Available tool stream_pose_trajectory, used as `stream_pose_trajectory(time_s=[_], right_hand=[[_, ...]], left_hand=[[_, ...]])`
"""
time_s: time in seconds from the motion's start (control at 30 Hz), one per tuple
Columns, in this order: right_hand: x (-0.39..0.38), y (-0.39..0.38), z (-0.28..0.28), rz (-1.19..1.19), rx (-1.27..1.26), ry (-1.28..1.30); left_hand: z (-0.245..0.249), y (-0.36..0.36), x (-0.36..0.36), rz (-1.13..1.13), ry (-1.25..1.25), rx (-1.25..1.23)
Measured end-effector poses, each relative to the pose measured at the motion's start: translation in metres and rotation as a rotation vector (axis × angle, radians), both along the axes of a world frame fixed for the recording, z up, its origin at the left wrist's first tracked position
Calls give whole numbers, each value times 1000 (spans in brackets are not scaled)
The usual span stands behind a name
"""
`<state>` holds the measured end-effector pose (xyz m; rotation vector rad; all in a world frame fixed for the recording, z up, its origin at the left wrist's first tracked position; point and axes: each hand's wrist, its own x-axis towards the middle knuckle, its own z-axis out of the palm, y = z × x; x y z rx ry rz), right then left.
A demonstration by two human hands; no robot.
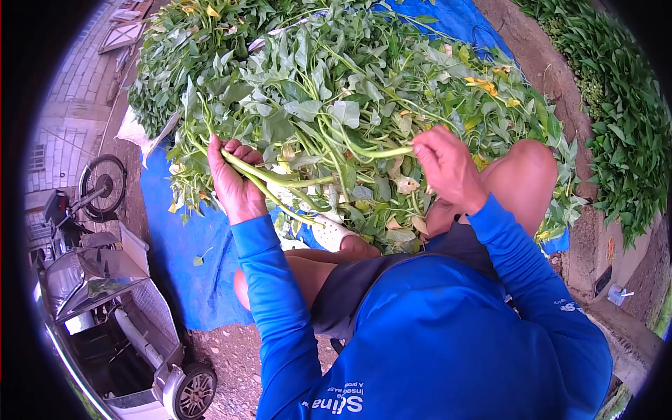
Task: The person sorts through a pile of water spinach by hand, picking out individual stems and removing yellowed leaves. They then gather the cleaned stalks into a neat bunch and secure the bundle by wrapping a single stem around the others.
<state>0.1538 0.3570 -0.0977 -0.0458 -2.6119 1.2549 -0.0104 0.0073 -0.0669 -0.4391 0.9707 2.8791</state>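
Note:
My left hand (236, 180) is closed round several thick pale-green water spinach stems (274, 180), their cut ends pointing down to the right. My right hand (449, 164) pinches the end of another water spinach stem (381, 152), whose leafy part reaches left into the heap. Beyond and beneath both hands spreads a big heap of cut water spinach (336, 77) with arrow-shaped leaves, some of them yellow. Where the held stems end and the heap begins is hard to make out among the leaves.
A blue tarp (189, 273) lies under the heap. My bent knees flank the work area. At left stands a motorcycle with a metal sidecar (115, 315). Growing green plants (623, 105) line the right side, beside a concrete edge with a small clear plastic container (617, 294).

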Motion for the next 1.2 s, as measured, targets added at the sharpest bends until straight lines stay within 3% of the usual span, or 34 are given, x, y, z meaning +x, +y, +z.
stream_pose_trajectory(time_s=[0.1, 0.17, 0.23, 0.3, 0.37, 0.5, 0.67, 0.73, 0.83, 0.87, 0.97, 1.07, 1.2], right_hand=[[-15, 26, -1, -337, 360, 246], [-21, 26, 7, -308, 338, 314], [-16, -7, 23, -88, 6, 176], [-36, -23, -10, 106, 29, 27], [-67, -31, -58, -10, 177, 4], [-111, -46, -99, -51, 242, -5], [-158, -64, -122, -30, 266, -158], [-174, -61, -116, 0, 282, -349], [-200, -39, -101, 122, -137, -354], [-204, -26, -90, 149, -382, -445], [-193, 2, -26, 155, -498, -507], [-170, 12, 28, 122, -773, -483], [-164, 24, 41, 39, -716, -350]], left_hand=[[10, -2, 6, 15, 1, -57], [13, -2, 10, -3, 10, -131], [22, 5, 14, 5, -11, -162], [26, 12, 14, -16, -18, -189], [31, 16, 15, -38, -21, -205], [33, 20, 20, -64, -29, -214], [30, 18, 22, -57, -38, -258], [37, 18, 26, -45, -35, -276], [44, 11, 28, 18, -37, -303], [37, 2, 25, 27, -9, -327], [41, 2, 27, 62, 15, -390], [45, 8, 28, 86, 13, -413], [43, 17, 31, 62, 22, -438]])
